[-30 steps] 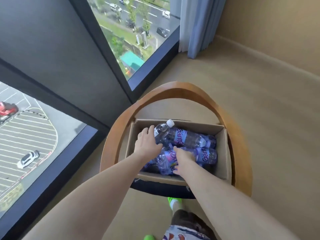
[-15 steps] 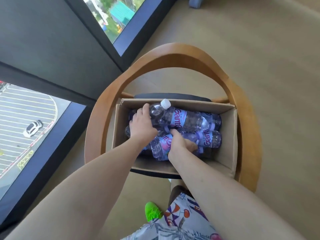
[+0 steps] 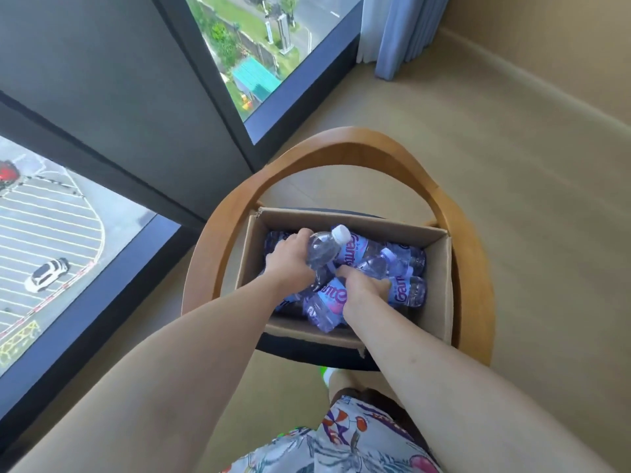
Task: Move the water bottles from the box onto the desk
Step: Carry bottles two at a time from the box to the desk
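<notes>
Both hands are inside the open cardboard box (image 3: 440, 288), which rests on the dark seat of a wooden chair (image 3: 474, 268).

Left hand (image 3: 290, 264): the fingers (image 3: 300, 237) are curled around the body of a clear water bottle (image 3: 322, 252) with a white cap (image 3: 341, 233). The bottle is tilted, cap end raised and pointing away from the person, its lower part hidden behind the palm. The grip is closed on the bottle.

Right hand (image 3: 363, 290): the fingers are wrapped around a second bottle (image 3: 327, 302) with a purple label; they are mostly hidden under that bottle, so their exact spread cannot be told. The bottle's base end projects toward the near wall of the box, to the left of the wrist. The grip appears closed on it.

Remaining bottles (image 3: 406, 264): several more lie on their sides in the box, just beyond and to the right of the right-hand fingers, touching one another. More purple labels show beneath the left hand, by the left wall of the box.

No counter is visible. The chair stands on a beige floor (image 3: 512, 165) near a window (image 3: 266, 46) and a blue curtain (image 3: 399, 32).
</notes>
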